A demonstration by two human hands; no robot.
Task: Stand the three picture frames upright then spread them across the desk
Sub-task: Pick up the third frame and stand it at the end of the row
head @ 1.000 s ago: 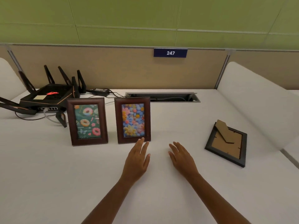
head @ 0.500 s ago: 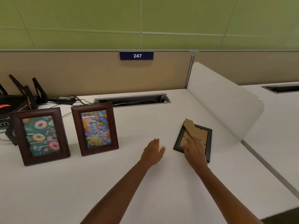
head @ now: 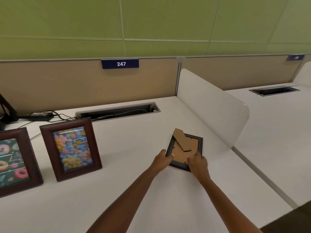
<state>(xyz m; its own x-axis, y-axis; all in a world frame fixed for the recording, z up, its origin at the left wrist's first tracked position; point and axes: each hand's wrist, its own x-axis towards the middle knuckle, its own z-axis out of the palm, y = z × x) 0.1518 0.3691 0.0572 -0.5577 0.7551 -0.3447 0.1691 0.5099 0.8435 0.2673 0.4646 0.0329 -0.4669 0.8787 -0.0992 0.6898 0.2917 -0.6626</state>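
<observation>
A black picture frame (head: 193, 142) lies face down on the white desk (head: 134, 190), its brown cardboard back and stand pointing up. My left hand (head: 162, 161) grips its near left edge, thumb over the rim. My right hand (head: 198, 163) grips its near right corner. Two dark brown wooden frames stand upright at the left: one with a flower picture (head: 71, 148), one with a donut picture (head: 15, 163), cut off by the view's left edge.
An open cable slot (head: 117, 111) runs along the desk's back, below a beige partition labelled 247. A black power adapter (head: 40, 114) with cables lies at back left. A white divider panel (head: 213, 106) bounds the desk on the right.
Both hands have moved right from the desk's middle to the black frame and closed on its near end. The view has swung right, so the two standing frames sit further left.
</observation>
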